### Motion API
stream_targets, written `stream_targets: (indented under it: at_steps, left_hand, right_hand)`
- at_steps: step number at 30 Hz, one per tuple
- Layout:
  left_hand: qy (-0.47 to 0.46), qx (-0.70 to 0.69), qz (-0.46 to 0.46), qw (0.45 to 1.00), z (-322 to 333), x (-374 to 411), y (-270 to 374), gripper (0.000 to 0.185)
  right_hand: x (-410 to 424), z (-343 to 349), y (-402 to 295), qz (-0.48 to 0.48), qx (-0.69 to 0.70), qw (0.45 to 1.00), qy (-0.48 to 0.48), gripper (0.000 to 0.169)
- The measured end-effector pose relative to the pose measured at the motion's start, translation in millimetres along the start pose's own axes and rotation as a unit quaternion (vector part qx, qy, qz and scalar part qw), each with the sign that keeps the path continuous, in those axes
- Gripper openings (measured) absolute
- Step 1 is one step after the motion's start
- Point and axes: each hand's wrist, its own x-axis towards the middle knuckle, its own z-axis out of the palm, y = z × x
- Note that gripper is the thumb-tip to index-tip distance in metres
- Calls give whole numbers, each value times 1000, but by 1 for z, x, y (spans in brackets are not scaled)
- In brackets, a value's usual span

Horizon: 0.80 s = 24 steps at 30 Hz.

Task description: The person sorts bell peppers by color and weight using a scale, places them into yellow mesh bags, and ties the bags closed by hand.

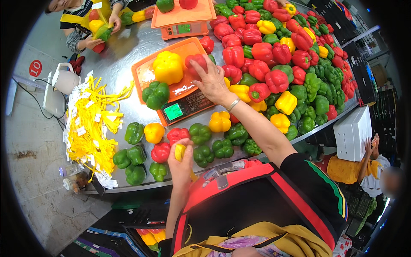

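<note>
My right hand (210,80) reaches over the orange weighing scale (138,72), its fingers on a red bell pepper (195,64) at the right of the tray. Beside that pepper lie a yellow bell pepper (168,67) and a green bell pepper (155,95), the green one at the tray's front left corner. The scale's green display (173,111) is lit. Near the table's front edge, my left hand (181,160) is closed around a bunched yellow strip (180,152), probably netting. It is close to a red bell pepper (160,152) in the loose rows of peppers before me.
A large heap of peppers (276,54) covers the right side of the metal table (123,61). Yellow net bags with tags (93,125) lie left, near a pitcher (65,78). A second orange scale (183,19) stands behind. A co-worker's hands (114,22) hold netted peppers; another person (369,170) is at right.
</note>
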Motion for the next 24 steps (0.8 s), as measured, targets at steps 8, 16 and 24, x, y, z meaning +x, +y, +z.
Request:
stream_targets:
  at_steps: [8,16,24]
  left_hand:
    - [-6,-6,-24,1000,-4,-15,-15,16]
    - [-46,-16,-11,999,15,-25,-18,28]
    - [-28,3,-21,999,10,-36,-22,30]
  right_hand:
    - [-89,-42,-53,-56,124,989,-51,58]
    - [-161,-48,-95,-87,254,944,-194,36]
    - [-160,-50,-83,-134,245,939,-200,34]
